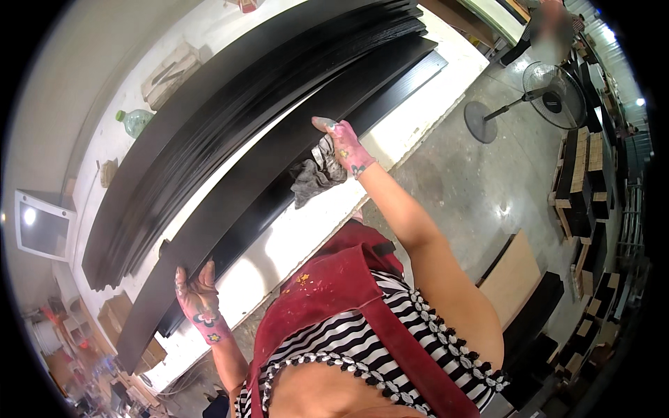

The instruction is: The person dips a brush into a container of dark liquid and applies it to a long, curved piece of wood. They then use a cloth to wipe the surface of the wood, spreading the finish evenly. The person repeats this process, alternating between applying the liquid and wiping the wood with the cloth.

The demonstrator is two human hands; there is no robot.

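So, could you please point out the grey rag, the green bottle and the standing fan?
grey rag (315, 175), head view, on its crumpled middle.
green bottle (136, 122), head view, on its body.
standing fan (554, 96), head view, on the round grille.
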